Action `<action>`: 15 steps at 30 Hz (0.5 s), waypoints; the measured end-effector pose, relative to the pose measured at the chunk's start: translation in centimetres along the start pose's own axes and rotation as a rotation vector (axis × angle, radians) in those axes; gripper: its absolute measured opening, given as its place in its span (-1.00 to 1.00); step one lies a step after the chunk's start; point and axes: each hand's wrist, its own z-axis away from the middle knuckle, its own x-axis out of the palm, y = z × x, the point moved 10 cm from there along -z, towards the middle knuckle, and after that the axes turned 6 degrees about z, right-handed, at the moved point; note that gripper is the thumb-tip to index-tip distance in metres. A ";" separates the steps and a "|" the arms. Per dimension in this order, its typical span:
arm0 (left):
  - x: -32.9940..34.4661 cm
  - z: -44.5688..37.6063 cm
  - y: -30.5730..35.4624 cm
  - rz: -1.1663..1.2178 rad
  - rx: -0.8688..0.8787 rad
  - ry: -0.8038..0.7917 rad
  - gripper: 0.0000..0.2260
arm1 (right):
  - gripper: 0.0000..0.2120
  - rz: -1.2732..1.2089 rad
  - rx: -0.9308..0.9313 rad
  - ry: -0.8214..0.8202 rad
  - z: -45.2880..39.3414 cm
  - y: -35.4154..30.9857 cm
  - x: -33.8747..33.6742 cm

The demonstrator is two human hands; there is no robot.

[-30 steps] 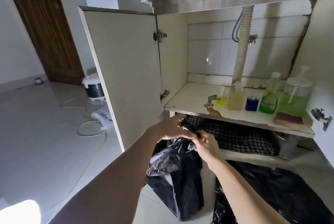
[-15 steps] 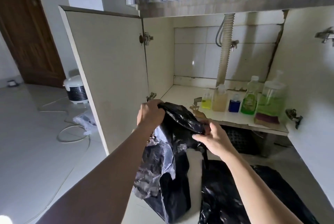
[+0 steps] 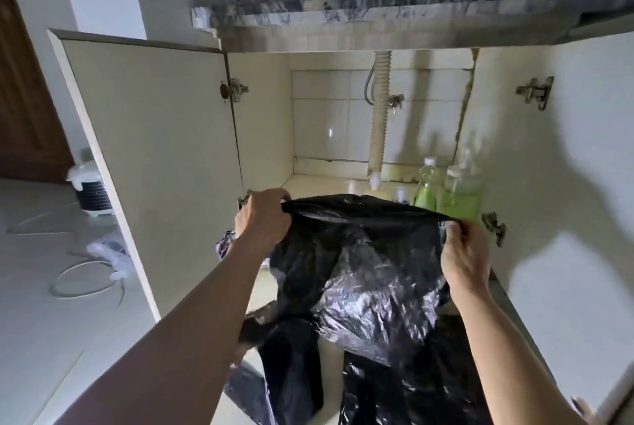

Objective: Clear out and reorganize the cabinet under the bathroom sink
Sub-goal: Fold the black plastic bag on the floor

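A black plastic bag (image 3: 363, 263) hangs stretched wide in front of the open under-sink cabinet. My left hand (image 3: 262, 219) grips its top edge at the left, and my right hand (image 3: 466, 256) grips the top edge at the right. Behind the bag, on the cabinet shelf (image 3: 319, 183), stand a green-liquid bottle (image 3: 425, 188) and a larger pump bottle of green liquid (image 3: 461, 193). Smaller bottles on the shelf are mostly hidden by the bag. More black plastic (image 3: 411, 390) lies on the floor below.
The left cabinet door (image 3: 154, 150) stands open, and the right door (image 3: 566, 167) is open too. A corrugated drain pipe (image 3: 379, 116) runs down the tiled back wall. A small white appliance (image 3: 91, 188) and a white cable (image 3: 82, 280) lie on the floor at left.
My hands have moved apart and up, pulling the bunched black bag open wide in front of the shelf. The camera has tilted up toward the countertop.
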 end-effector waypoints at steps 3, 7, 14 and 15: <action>1.8 0.0 -0.6 -0.045 -0.047 -0.125 -0.85 | -0.80 0.155 -0.011 0.011 -0.8 0.4 -1.6; 3.6 0.4 2.8 -0.066 0.051 -0.271 -0.81 | -0.48 0.489 -0.069 -0.204 0.2 -0.1 -0.2; 6.7 4.2 12.4 -0.032 0.387 -0.557 -0.85 | -0.50 0.447 -0.364 -0.431 3.7 -5.8 4.7; 7.1 5.1 13.1 -0.005 0.398 -0.630 -0.76 | -0.65 0.340 -0.318 -0.427 3.7 -4.9 4.6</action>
